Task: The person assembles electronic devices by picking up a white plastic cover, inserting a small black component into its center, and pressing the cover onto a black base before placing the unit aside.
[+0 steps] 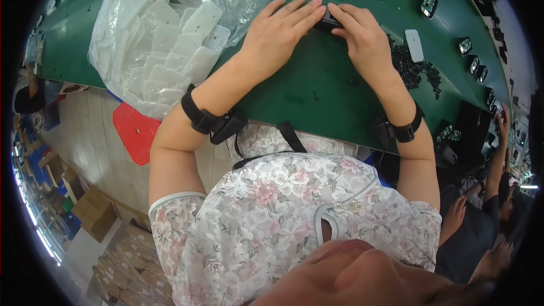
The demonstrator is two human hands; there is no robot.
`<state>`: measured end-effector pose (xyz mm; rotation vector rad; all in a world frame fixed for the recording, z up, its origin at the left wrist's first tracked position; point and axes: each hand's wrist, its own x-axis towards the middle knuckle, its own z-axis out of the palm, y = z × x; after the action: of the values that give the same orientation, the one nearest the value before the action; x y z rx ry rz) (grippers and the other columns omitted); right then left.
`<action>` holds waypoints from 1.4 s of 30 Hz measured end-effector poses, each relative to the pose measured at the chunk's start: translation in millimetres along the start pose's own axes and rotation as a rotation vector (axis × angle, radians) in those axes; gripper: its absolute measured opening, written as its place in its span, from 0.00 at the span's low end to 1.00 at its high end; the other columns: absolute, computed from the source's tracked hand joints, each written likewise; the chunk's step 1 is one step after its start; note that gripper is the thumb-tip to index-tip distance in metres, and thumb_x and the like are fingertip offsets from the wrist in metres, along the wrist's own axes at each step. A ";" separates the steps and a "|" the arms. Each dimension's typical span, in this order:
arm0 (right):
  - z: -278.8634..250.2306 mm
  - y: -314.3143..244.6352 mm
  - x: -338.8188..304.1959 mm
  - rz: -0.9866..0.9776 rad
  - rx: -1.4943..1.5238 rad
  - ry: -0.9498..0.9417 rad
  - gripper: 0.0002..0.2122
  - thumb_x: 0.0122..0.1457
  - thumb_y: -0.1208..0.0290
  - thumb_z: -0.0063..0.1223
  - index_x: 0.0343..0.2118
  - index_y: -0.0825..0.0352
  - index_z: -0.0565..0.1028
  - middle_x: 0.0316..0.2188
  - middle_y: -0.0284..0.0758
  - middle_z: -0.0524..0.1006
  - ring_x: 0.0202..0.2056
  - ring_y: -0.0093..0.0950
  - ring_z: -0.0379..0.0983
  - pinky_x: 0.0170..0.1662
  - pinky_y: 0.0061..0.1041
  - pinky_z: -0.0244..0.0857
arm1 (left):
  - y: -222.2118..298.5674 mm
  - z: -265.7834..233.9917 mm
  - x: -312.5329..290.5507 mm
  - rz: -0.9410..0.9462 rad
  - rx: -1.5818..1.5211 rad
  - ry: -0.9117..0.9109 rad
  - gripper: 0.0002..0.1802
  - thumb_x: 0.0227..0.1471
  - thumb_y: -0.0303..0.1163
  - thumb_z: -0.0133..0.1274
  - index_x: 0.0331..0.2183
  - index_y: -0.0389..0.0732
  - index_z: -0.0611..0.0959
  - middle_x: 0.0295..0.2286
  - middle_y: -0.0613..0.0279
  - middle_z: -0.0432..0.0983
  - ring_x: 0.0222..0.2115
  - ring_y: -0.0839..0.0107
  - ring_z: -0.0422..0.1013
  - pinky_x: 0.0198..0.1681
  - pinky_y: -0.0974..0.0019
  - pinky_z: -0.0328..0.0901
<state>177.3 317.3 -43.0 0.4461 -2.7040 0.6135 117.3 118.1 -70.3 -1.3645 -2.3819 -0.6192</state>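
On the green table, a small black casing (329, 19) lies between my two hands, mostly covered by fingers. My left hand (283, 33) lies with its fingers stretched out, their tips against the casing's left side. From the right, my right hand (362, 33) grips the casing, its thumb below and fingers bent over the top. A white rounded plate (414, 46) lies to the right of that hand, next to a spread pile of tiny black parts (416, 71).
A clear plastic bag (164, 45) of many white plates fills the table's left side. Several black units with circuit boards (429, 4) line the right side. A red stool (135, 133) stands below the near edge (334, 136). Other people work at the right and far left.
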 end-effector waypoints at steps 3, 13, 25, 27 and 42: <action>2.6 6.9 6.6 0.002 -0.043 0.058 0.19 0.48 0.82 0.56 0.46 0.64 0.74 0.41 0.38 0.75 0.39 0.34 0.72 0.42 0.29 0.68 | -2.4 7.1 4.8 0.014 -0.066 0.089 0.27 0.43 0.27 0.54 0.49 0.41 0.74 0.49 0.61 0.71 0.46 0.63 0.68 0.49 0.59 0.63; -10.7 38.8 30.6 0.110 0.487 -0.097 0.16 0.56 0.71 0.55 0.49 0.64 0.72 0.46 0.33 0.73 0.42 0.24 0.71 0.46 0.23 0.66 | -22.2 22.1 45.0 -0.429 -0.618 0.043 0.17 0.47 0.37 0.57 0.37 0.36 0.80 0.33 0.50 0.77 0.36 0.51 0.72 0.41 0.57 0.66; -6.3 -19.3 22.5 0.278 1.015 0.179 0.20 0.57 0.78 0.52 0.52 0.71 0.65 0.50 0.39 0.70 0.51 0.28 0.66 0.54 0.25 0.60 | 9.5 -19.4 23.7 -0.714 -1.105 0.165 0.19 0.50 0.36 0.57 0.40 0.32 0.79 0.31 0.54 0.79 0.29 0.72 0.75 0.33 0.69 0.68; -9.6 -21.9 26.8 0.318 1.038 0.176 0.20 0.57 0.78 0.52 0.52 0.72 0.65 0.51 0.40 0.69 0.52 0.28 0.65 0.55 0.26 0.59 | 12.5 -22.5 20.4 -0.679 -1.123 0.225 0.19 0.50 0.35 0.57 0.41 0.33 0.78 0.32 0.54 0.78 0.29 0.69 0.75 0.33 0.68 0.68; -40.2 250.6 57.2 0.472 0.399 0.129 0.13 0.58 0.72 0.51 0.45 0.69 0.72 0.38 0.36 0.76 0.39 0.24 0.72 0.44 0.23 0.65 | -49.2 -115.7 -54.2 -0.244 0.338 -0.351 0.27 0.41 0.17 0.47 0.46 0.41 0.77 0.51 0.60 0.69 0.55 0.61 0.61 0.53 0.59 0.57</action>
<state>43.5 538.0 -76.4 -0.1524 -2.5641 1.2717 108.4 -3.4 -7.9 -1.1176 -2.7944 -0.0194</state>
